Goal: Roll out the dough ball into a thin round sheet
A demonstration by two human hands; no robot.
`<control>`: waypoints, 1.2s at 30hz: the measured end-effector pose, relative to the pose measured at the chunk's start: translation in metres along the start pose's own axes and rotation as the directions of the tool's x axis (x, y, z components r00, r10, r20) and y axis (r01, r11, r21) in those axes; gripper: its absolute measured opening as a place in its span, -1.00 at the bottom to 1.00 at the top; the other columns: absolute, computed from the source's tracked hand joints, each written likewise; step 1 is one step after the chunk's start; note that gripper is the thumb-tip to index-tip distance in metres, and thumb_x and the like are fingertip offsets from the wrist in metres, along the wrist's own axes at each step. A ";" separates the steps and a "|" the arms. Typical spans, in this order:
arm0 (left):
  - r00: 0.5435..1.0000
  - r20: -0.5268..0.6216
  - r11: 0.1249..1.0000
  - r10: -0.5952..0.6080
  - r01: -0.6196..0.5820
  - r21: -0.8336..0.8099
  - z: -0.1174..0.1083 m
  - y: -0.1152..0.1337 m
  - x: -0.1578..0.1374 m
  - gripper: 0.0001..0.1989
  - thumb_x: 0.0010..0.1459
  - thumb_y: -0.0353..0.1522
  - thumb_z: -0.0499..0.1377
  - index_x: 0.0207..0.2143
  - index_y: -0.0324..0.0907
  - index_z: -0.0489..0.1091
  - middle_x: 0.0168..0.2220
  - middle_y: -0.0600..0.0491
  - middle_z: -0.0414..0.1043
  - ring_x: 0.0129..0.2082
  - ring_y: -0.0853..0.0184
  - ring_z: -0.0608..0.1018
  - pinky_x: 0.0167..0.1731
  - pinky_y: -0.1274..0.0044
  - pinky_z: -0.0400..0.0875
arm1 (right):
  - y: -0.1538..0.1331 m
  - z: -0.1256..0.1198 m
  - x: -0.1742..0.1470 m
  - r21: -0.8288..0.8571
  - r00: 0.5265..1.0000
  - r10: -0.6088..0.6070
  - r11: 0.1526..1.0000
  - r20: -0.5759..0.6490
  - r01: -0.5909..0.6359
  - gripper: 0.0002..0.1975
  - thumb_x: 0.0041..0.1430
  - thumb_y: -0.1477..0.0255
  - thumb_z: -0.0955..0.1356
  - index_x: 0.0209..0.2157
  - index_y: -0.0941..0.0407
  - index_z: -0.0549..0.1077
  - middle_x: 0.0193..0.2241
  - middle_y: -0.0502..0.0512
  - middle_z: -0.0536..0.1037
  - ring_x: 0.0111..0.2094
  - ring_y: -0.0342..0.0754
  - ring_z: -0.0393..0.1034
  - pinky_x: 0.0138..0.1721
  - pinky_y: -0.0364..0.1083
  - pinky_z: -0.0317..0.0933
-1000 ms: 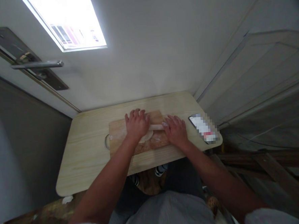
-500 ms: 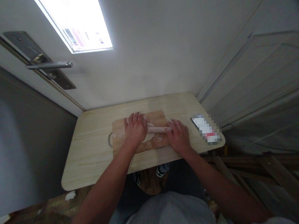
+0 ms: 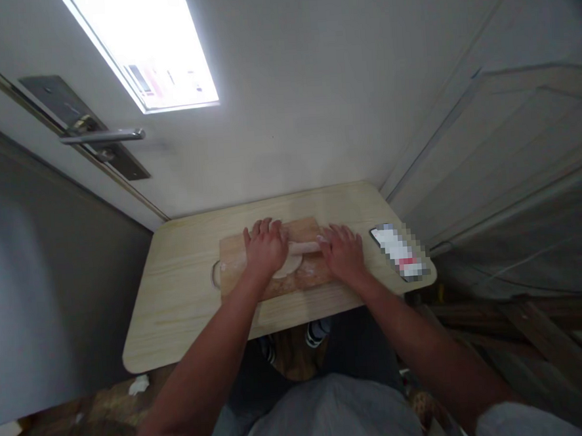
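A pale, flour-dusted rolling pin (image 3: 304, 247) lies crosswise over a flat round of dough (image 3: 290, 267) on a wooden cutting board (image 3: 231, 249). My left hand (image 3: 266, 247) is over the pin's left part, fingers curving across it, and hides that end. At the other end, my right hand (image 3: 345, 251) grips the pin with the thumb along its near side. The near part of the dough shows below the pin; the rest is covered by the pin and my left hand. White flour marks the board around the dough.
The board rests on a small light-wood table (image 3: 176, 277) against a white door with a metal handle (image 3: 103, 136). A phone (image 3: 399, 252) lies at the table's right end. My legs and shoes are below the front edge.
Both hands have pushed the rolling pin slightly away from me. More of the dough now shows on its near side. The camera view has shifted a little.
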State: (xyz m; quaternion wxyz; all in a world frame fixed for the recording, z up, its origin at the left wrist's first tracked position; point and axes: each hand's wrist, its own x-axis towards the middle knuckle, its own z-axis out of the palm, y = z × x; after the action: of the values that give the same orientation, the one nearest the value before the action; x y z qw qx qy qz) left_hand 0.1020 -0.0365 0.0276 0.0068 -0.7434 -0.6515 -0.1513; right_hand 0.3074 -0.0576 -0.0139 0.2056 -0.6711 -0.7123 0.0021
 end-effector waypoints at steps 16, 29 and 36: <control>0.999 -0.009 0.999 -0.044 0.044 -0.022 -0.001 0.003 -0.022 -0.49 0.39 -0.11 -0.18 0.22 -0.06 0.29 0.32 -0.07 0.22 0.33 0.05 0.19 0.31 0.05 -0.05 | -0.002 -0.001 0.002 0.009 0.998 -0.050 0.999 -0.042 0.050 -0.49 0.39 0.14 0.16 0.18 0.12 0.38 0.24 0.28 0.34 0.26 0.25 0.10 0.21 0.28 -0.03; 0.999 -0.019 0.999 -0.035 0.035 0.007 -0.003 0.003 -0.016 -0.51 0.40 -0.13 -0.17 0.21 -0.07 0.29 0.31 -0.08 0.24 0.30 0.05 0.23 0.27 0.03 0.03 | -0.006 0.000 0.020 0.003 0.999 -0.050 0.999 -0.004 0.050 -0.56 0.38 0.20 0.16 0.08 0.07 0.47 0.19 0.21 0.41 0.23 0.23 0.14 0.19 0.26 -0.02; 1.000 -0.005 1.000 -0.009 0.009 -0.019 -0.007 0.020 -0.075 -0.45 0.39 -0.11 -0.14 0.35 -0.05 0.10 0.37 -0.04 0.13 0.39 0.08 0.11 0.33 0.04 -0.10 | 0.007 -0.001 -0.006 0.167 0.990 -0.105 0.979 -0.091 0.119 -0.56 0.37 0.20 0.18 0.10 0.12 0.45 0.20 0.22 0.38 0.21 0.11 0.19 0.21 0.12 0.05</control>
State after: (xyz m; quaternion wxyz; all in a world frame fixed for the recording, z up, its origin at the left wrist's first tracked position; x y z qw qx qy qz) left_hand 0.1118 -0.1136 0.0209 0.0005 -0.7400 -0.6534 -0.1595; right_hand 0.3140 -0.0625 -0.0163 0.2914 -0.6091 -0.7372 0.0244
